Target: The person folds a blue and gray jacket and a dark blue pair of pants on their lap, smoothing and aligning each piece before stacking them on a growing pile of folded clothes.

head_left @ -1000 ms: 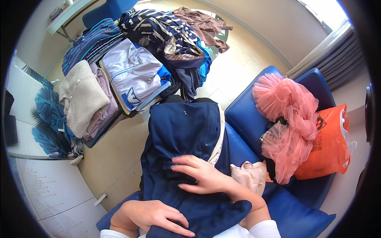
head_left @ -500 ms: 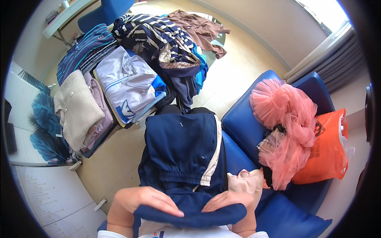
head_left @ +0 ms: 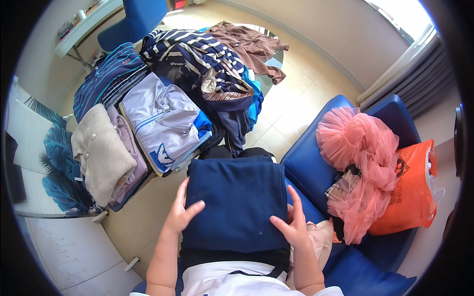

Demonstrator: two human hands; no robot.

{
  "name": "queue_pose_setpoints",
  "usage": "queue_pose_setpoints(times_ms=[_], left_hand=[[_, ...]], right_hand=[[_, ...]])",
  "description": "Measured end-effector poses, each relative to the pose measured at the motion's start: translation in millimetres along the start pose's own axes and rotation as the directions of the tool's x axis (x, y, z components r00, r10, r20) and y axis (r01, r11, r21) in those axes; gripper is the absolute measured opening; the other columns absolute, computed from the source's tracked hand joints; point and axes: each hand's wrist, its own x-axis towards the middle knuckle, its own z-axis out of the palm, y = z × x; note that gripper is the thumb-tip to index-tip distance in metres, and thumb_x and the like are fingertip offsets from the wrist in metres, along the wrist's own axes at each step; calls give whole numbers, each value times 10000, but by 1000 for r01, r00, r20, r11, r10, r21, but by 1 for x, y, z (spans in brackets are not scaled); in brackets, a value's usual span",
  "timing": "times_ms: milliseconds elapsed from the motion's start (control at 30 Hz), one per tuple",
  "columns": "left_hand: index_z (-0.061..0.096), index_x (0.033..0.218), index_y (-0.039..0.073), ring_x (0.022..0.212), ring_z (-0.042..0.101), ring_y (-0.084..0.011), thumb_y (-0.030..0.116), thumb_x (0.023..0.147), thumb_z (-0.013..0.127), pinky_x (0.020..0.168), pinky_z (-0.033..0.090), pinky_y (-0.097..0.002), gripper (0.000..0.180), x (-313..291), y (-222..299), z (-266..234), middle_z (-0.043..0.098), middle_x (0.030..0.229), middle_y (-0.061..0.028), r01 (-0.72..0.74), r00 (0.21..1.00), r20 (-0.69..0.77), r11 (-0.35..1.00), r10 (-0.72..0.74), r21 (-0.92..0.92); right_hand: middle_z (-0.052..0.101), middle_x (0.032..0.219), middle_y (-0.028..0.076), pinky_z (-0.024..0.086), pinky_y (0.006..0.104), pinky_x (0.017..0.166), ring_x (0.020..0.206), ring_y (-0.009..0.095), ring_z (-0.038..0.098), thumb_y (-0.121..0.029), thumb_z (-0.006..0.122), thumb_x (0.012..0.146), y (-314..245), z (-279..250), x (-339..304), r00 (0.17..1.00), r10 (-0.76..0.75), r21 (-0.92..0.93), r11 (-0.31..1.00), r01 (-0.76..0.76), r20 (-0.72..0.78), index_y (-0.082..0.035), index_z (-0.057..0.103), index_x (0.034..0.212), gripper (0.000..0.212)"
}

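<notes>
A navy blue garment (head_left: pixel 234 202), folded into a flat rectangle, lies on my lap. My left hand (head_left: pixel 180 213) rests on its left edge with the fingers spread over the cloth. My right hand (head_left: pixel 295 224) lies flat on its right edge, fingers apart. Neither hand grips the cloth; both press on it from the sides. A pale pink piece of clothing (head_left: pixel 321 239) sits just right of my right hand on the blue seat.
A table ahead holds folded piles: a beige knit (head_left: pixel 101 153), a grey jacket (head_left: pixel 163 123), striped tops (head_left: pixel 197 54) and a brown garment (head_left: pixel 254 47). On the blue sofa (head_left: pixel 316 167) to the right lie a pink tulle skirt (head_left: pixel 358 148) and an orange bag (head_left: pixel 412 190).
The navy garment lay long and open a second ago. I folded its near end up and over, and it is now a compact rectangle with both hands flat on its sides.
</notes>
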Motion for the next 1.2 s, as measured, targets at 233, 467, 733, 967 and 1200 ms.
queue_pose_setpoints(times_ms=[233, 467, 733, 967, 1200], left_hand=[[230, 1528, 6, 1433, 323, -254, 25, 884, 636, 1180, 229, -374, 762, -4, 1, 19, 355, 1537, -155, -280, 939, -117, 915, 324, 289], [537, 1355, 130, 1173, 526, -386, 88, 857, 664, 1009, 426, -428, 515, -14, -2, 29, 489, 1317, -192, -138, 911, -197, 717, 363, 683], [565, 1349, 123, 1403, 332, -378, 324, 847, 678, 1091, 273, -596, 552, -17, 31, 74, 368, 1514, -188, -377, 868, 200, 342, 454, 860], [471, 1443, 146, 1461, 224, -377, 504, 872, 606, 1113, 202, -642, 687, -6, -24, 72, 246, 1583, -195, -276, 925, 175, 281, 336, 919], [453, 1460, 171, 1474, 195, -367, 508, 880, 593, 1133, 171, -630, 685, -5, -27, 74, 226, 1592, -184, -254, 934, 166, 264, 316, 930]], right_hand=[[651, 1203, 143, 451, 280, 966, 1108, 209, 626, 67, 614, 871, -26, 20, 10, 964, -267, -377, 893, 246, -6, -4, 511, 1364, 510], [626, 1200, 143, 493, 291, 799, 950, 228, 633, -55, 717, 810, 2, 11, 19, 962, -217, -576, 813, 84, -166, -33, 534, 1331, 552], [425, 1448, 237, 331, 504, 1089, 1320, 427, 414, -108, 706, 799, -63, 69, 33, 861, -404, -807, 367, 462, 310, -63, 583, 1297, 516], [302, 1561, 192, 219, 555, 1139, 1432, 370, 283, -409, 663, 850, 10, 65, 85, 941, -252, -963, 93, 254, 224, -162, 527, 1400, 618], [302, 1556, 186, 249, 566, 1119, 1431, 360, 289, -428, 712, 803, 16, 59, 85, 942, -316, -969, 173, 175, 113, -155, 497, 1421, 708]])
